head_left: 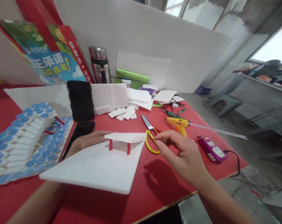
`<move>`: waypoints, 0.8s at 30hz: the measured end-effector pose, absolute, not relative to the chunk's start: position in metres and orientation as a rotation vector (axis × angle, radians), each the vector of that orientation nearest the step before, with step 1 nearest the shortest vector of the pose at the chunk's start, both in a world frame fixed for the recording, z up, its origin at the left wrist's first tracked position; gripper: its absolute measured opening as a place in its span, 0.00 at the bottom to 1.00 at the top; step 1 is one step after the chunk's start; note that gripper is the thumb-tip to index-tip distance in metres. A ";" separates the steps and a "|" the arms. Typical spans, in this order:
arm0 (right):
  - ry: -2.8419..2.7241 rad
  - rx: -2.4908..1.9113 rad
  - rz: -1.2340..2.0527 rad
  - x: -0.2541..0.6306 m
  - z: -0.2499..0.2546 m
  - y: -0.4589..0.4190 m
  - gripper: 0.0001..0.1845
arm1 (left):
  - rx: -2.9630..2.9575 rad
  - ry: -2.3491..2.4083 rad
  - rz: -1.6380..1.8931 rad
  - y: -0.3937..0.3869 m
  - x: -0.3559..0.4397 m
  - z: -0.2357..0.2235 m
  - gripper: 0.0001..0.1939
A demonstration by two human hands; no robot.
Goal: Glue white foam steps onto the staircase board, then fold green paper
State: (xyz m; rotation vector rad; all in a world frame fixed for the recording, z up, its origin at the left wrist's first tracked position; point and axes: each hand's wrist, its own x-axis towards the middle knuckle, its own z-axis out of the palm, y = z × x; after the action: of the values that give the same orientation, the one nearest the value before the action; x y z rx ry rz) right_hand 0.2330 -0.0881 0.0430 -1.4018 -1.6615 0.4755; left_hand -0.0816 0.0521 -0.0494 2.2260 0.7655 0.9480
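Observation:
A flat white foam board [94, 168] is tilted above the table, with my left hand [87, 141] gripping it from the far left side, its fingers partly behind the board. On the board, two short red posts [128, 148] carry a small white foam piece [124, 137] with a ragged right end. Just right of that piece, my right hand [183, 152] is raised with thumb and forefinger pinched together; whatever lies between the tips is too small to make out. Behind those fingertips, scissors [150, 126] with a yellow and red handle lie on the table.
On the red table [152, 202] stand a blue-capped foam model [21, 146], a black phone [79, 129], a black upright object [80, 101] and a steel flask [100, 65]. Foam strips [125, 113], a yellow glue gun [178, 123] and a purple power socket [212, 149] lie farther right.

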 end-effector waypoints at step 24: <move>-1.012 -0.938 1.452 0.197 0.010 -0.112 0.18 | 2.851 0.904 1.372 0.024 -0.050 -0.025 0.36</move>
State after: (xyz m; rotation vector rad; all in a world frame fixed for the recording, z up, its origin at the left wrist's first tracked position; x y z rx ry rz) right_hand 0.1971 -0.1115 0.0102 -0.9375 -1.0122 1.4521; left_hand -0.0501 0.0235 -0.0246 2.8514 0.9039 1.3721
